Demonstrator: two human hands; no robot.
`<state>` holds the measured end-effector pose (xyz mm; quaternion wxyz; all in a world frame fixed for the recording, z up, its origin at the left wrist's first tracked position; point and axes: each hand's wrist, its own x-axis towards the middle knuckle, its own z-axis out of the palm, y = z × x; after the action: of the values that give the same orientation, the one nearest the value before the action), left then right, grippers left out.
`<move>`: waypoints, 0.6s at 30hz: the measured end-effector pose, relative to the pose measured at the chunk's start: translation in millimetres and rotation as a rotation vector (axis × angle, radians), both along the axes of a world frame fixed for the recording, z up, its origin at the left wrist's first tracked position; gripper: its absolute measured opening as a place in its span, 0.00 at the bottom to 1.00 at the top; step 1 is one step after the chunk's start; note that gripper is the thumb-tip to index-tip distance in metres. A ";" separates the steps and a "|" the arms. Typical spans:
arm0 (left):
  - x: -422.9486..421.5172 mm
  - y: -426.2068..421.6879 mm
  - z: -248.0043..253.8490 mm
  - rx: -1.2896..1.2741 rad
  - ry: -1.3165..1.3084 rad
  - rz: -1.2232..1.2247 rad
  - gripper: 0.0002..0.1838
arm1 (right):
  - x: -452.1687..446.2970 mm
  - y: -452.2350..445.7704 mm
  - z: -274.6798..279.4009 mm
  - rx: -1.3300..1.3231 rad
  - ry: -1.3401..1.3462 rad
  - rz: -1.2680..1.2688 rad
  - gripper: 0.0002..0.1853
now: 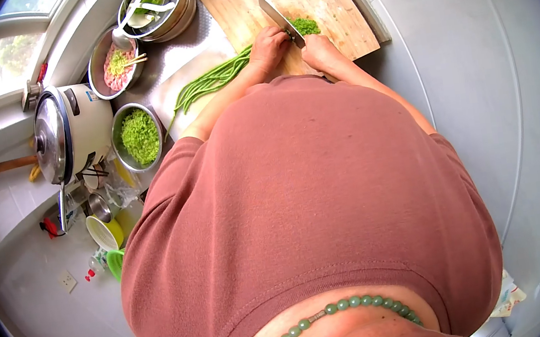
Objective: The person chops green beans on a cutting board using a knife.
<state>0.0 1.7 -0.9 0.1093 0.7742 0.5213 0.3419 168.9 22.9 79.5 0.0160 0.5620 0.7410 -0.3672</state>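
My left hand (270,47) is closed around a bundle of long green beans (215,81), pressing their end against the wooden cutting board (232,1). The beans trail off to the left, past the board's edge. In my right hand (321,52) is the handle of a kitchen knife (278,16), mostly hidden by my fingers. Its wide blade stands beside my left fingertips, angled toward the far left. Just right of the blade lies a small heap of finely chopped beans (304,26) on the board.
To the left stand a bowl of chopped greens (140,137), a bowl of minced meat (115,69) with chopsticks, and stacked bowls (161,23) with a ladle. A lidded white cooker (86,124) is near the window. A yellow cup (106,232) sits lower left.
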 end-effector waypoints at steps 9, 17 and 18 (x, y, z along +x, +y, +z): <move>1.8 -0.6 -0.4 0.008 -0.042 0.011 0.07 | 16.0 -10.0 -3.0 0.092 0.086 0.013 0.14; 2.4 -0.6 -4.2 0.008 -0.052 0.027 0.07 | 17.4 -15.7 15.8 0.008 0.036 -0.001 0.14; 2.8 -0.8 -2.9 0.003 -0.052 0.029 0.07 | 16.7 -15.3 16.7 0.018 0.032 0.008 0.14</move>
<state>2.9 0.9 -3.7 0.1167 0.7575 0.5290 0.3644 185.6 7.6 96.2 0.0005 0.5530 0.7468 -0.3693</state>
